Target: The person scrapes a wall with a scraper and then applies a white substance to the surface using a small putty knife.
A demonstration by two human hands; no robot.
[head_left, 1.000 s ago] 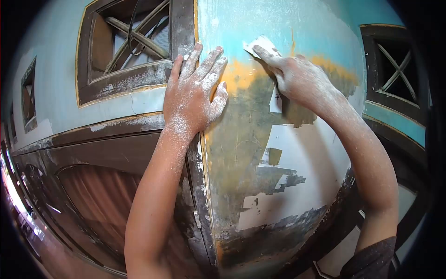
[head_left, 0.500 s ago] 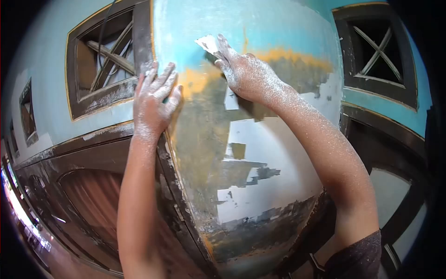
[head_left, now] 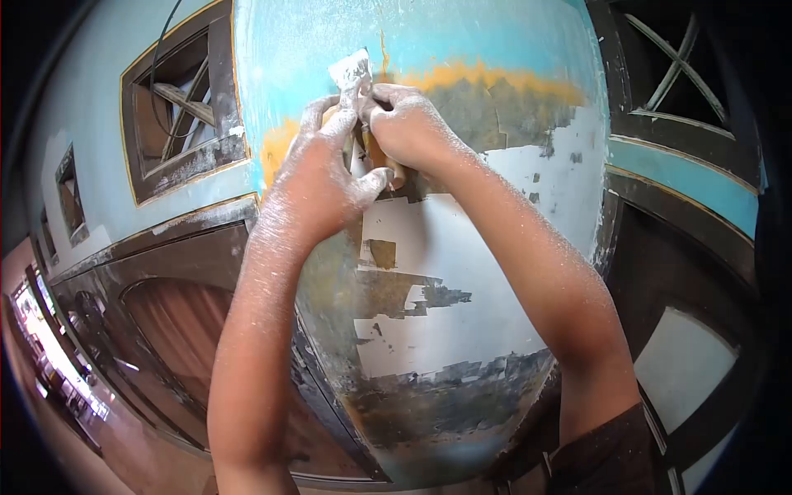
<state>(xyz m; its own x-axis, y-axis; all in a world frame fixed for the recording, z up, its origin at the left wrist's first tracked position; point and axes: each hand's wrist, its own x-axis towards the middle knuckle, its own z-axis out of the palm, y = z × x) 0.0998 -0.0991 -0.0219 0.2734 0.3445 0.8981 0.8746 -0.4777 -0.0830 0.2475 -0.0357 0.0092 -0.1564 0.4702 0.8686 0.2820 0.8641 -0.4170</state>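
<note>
A putty knife [head_left: 352,73] points upward in front of the wall, its blade smeared white and its brownish handle partly hidden between my hands. My right hand [head_left: 408,124] is closed around the handle from the right. On the left, my left hand [head_left: 318,177] has come round the same tool, its fingers at the base of the blade and its thumb near the handle's lower end. White powder coats both hands and forearms. Behind them, the wall [head_left: 462,247] shows turquoise paint above, an orange-yellow band, grey-brown bare patches and smooth white patches.
A dark-framed window opening [head_left: 186,107] with crossed bars is at the left, and another crossed-bar opening [head_left: 676,62] at the upper right. Dark door panels [head_left: 186,322] flank the wall below. A black cable [head_left: 157,70] hangs at the upper left.
My left hand has left the wall's left edge and moved right onto the putty knife. My right hand has drawn slightly left with the knife, whose blade now points upward. The view has shifted.
</note>
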